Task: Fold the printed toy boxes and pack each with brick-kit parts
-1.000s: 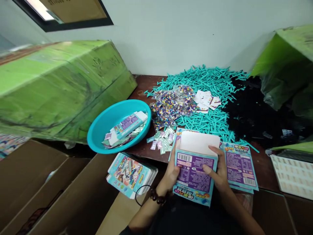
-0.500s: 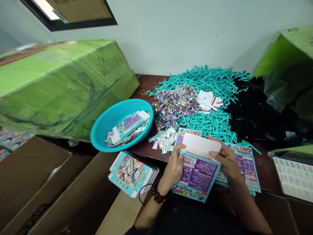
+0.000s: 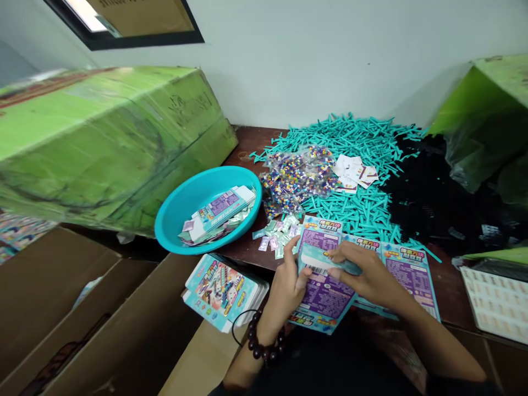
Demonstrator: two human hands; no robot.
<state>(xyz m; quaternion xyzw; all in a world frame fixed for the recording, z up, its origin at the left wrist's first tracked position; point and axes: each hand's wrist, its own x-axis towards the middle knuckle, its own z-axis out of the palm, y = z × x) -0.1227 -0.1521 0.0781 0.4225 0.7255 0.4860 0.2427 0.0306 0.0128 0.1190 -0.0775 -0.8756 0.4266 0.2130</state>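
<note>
A purple and teal printed box (image 3: 325, 294) is held near the table's front edge, its barcode end away from me. My left hand (image 3: 289, 280) grips its left side, thumb on the printed face. My right hand (image 3: 363, 272) lies over the top end, fingers pressed on the teal end flap (image 3: 315, 257), which is folded over. Beyond and to the right, similar boxes (image 3: 410, 275) lie on the table, partly covered by my right hand. Small green and pink sachets (image 3: 278, 234) lie just past my left hand.
A blue basin (image 3: 169, 225) holds flat boxes and sachets. Stacked flat boxes (image 3: 218, 286) stand left of my hands. Bags of coloured beads (image 3: 297, 173), teal sticks (image 3: 355, 135), black pieces (image 3: 429, 187) and a white tray (image 3: 495, 300) lie around. Green wrapped cartons (image 3: 124, 132) flank the table.
The box's end flap, upright and showing white before, is now folded down over the end. My right hand has moved from the box's right side onto the flap.
</note>
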